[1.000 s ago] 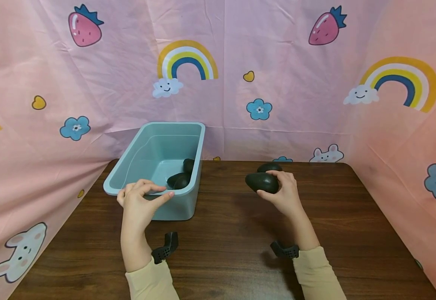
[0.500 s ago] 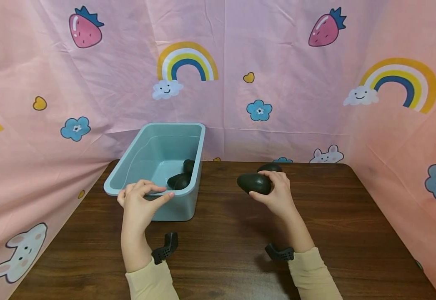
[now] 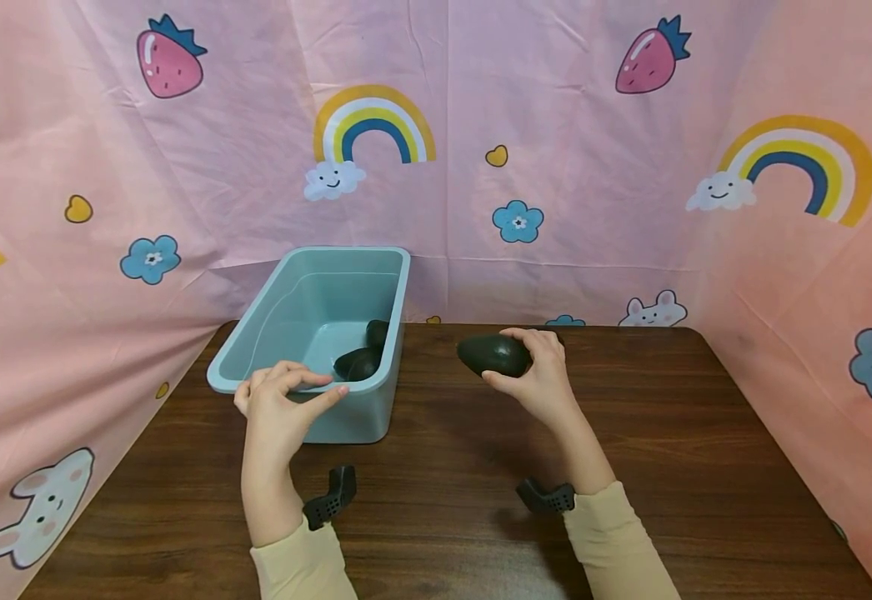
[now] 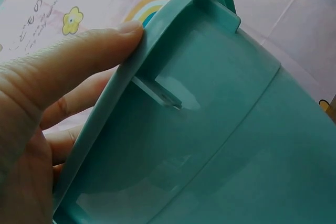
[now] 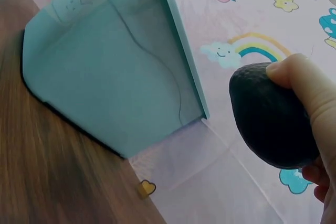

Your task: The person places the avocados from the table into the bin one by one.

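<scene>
A dark green avocado (image 3: 493,356) is held in my right hand (image 3: 544,379) above the table, its narrow end pointing left. In the right wrist view the thumb lies on the skin of this avocado (image 5: 268,119). My left hand (image 3: 278,404) grips the near rim of a blue-green plastic bin (image 3: 394,408). In the left wrist view the thumb lies on the rim (image 4: 100,98), with the other fingers behind it. Inside the bin, dark avocados (image 3: 357,364) lie by the right wall. Behind my right hand another avocado (image 3: 558,337) is mostly hidden.
A brown wooden table (image 3: 451,517) carries everything. Printed cloth (image 3: 593,208) hangs at the back and both sides. Each wrist wears a black camera mount, such as the right mount (image 3: 548,497).
My right hand has moved left, and lately a little up, with the avocado, away from the one behind it. My left hand stays on the bin's rim.
</scene>
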Demonstrator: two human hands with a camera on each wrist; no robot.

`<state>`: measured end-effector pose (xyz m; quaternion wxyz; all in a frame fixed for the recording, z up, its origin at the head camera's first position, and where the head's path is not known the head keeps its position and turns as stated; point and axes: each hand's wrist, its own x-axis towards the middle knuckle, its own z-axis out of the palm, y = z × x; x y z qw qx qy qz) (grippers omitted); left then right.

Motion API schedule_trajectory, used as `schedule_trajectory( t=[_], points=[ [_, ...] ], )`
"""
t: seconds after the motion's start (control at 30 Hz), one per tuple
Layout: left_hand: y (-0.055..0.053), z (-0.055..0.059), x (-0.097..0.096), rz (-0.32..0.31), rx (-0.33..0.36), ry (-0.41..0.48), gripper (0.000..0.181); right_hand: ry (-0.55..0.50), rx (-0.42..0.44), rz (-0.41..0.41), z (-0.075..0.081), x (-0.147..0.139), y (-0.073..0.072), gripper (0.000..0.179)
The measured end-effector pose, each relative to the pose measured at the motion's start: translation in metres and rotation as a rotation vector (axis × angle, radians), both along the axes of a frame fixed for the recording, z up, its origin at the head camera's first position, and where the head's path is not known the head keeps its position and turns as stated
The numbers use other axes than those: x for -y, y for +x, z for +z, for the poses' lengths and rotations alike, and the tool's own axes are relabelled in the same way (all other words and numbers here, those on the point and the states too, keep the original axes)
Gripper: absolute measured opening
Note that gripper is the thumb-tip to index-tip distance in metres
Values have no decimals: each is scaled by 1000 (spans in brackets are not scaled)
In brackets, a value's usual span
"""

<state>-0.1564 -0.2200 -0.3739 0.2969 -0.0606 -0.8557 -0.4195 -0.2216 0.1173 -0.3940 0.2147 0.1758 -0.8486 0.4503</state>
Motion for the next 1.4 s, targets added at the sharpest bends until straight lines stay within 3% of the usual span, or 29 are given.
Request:
schedule_trajectory(
  t=[0.63, 1.4],
  points=[
    [1, 0, 0, -2, 0, -4, 19, -7, -31, 43, 30, 30, -6, 56],
    [-1, -1, 0, -3, -12, -9, 18, -2, -50, 84, 53, 85, -16, 55]
  ],
)
